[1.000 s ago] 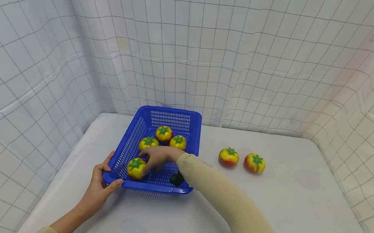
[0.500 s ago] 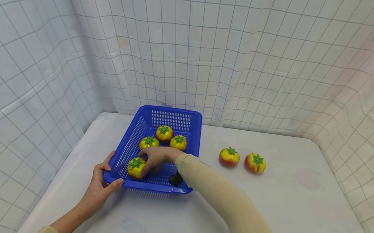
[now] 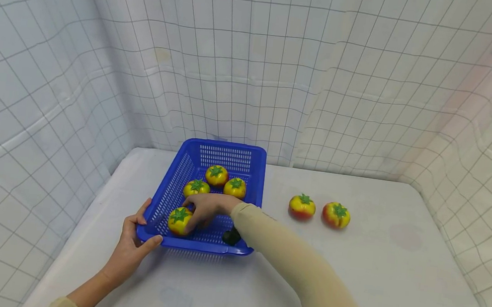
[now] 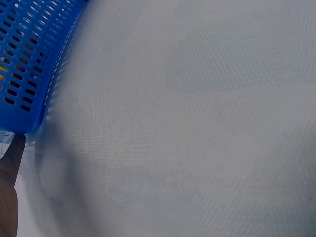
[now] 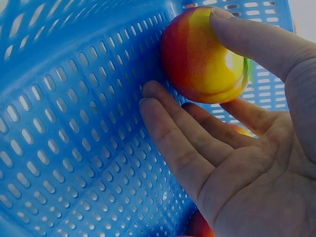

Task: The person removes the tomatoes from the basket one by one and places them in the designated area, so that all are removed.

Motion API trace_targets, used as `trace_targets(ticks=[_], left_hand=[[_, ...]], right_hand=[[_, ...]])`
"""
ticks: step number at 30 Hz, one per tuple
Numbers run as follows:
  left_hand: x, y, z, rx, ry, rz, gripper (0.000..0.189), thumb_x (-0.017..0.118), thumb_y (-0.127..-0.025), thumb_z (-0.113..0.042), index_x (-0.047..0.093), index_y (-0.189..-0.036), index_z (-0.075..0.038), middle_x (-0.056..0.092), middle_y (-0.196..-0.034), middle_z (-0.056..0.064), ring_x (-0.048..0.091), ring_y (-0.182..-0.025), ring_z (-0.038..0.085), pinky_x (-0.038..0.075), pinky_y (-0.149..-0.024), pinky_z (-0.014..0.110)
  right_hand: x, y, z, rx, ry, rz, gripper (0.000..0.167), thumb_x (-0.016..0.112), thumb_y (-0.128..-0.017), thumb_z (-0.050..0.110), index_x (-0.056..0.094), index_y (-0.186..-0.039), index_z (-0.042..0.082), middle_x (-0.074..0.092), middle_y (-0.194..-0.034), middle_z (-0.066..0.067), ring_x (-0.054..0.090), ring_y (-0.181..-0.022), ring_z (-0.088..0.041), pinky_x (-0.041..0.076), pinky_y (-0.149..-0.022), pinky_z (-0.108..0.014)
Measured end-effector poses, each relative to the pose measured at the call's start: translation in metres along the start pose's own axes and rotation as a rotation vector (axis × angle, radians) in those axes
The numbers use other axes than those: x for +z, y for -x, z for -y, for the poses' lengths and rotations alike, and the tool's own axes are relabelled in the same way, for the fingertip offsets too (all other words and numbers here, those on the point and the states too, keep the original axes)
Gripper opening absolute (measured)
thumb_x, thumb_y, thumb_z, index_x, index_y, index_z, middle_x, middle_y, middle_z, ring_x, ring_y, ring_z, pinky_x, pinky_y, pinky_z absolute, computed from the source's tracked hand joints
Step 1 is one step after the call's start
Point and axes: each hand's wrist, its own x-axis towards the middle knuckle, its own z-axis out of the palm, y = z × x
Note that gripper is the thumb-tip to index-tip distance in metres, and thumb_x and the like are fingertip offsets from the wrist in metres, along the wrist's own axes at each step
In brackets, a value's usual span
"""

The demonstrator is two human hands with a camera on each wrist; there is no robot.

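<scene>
While the left hand (image 3: 128,249) grips a corner of the basket (image 3: 203,246) at lower left, the right hand (image 3: 208,206) pinches a fruit (image 3: 178,221) inside it between thumb and index finger, other fingers loosely extended. A dark object (image 3: 230,237) lies in it, lower centre. Three more fruits (image 3: 216,176) sit beyond, mid-frame; two rest on the bench (image 3: 374,269), centre right.

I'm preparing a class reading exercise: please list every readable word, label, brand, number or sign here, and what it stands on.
None: no text can be read in any view.
Blue plastic basket: no lettering shows.
Tomato-like fruits: no labels show.
Gridded curtain: lines only, no readable writing.
White table: faint smudges, too blurred to read.
Dark green item: too small and dark to tell.
</scene>
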Motion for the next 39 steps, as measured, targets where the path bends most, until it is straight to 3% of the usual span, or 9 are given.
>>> trace_targets(ticks=[20, 30, 39], left_hand=[[0.001, -0.001, 0.001, 0.002, 0.011, 0.000, 0.043, 0.053, -0.101, 0.005, 0.023, -0.117, -0.020, 0.002, -0.172, 0.001, 0.022, -0.146, 0.018, 0.044, -0.100, 0.015], [-0.001, -0.001, 0.002, -0.018, 0.001, -0.008, 0.043, 0.054, -0.102, 0.003, 0.022, -0.118, -0.020, 0.002, -0.172, 0.000, 0.016, -0.148, 0.038, 0.045, -0.098, 0.015], [-0.001, -0.002, 0.002, -0.024, 0.008, -0.004, 0.042, 0.054, -0.102, 0.003, 0.022, -0.119, -0.020, 0.001, -0.172, -0.001, 0.019, -0.146, 0.039, 0.047, -0.096, 0.017]], right_hand=[[-0.004, 0.000, -0.003, -0.064, 0.051, 0.039, 0.070, 0.084, -0.086, 0.016, 0.046, -0.145, 0.009, 0.056, -0.126, -0.007, 0.059, -0.106, -0.016, 0.058, -0.086, -0.032], [-0.017, 0.016, -0.002, -0.098, 0.048, 0.030, 0.072, 0.085, -0.084, 0.014, 0.046, -0.145, 0.009, 0.057, -0.124, -0.006, 0.059, -0.107, -0.017, 0.058, -0.083, -0.028], [-0.031, 0.031, -0.008, -0.118, 0.026, 0.003, 0.074, 0.084, -0.084, 0.015, 0.045, -0.147, 0.012, 0.055, -0.130, -0.006, 0.059, -0.111, -0.017, 0.057, -0.086, -0.029]])
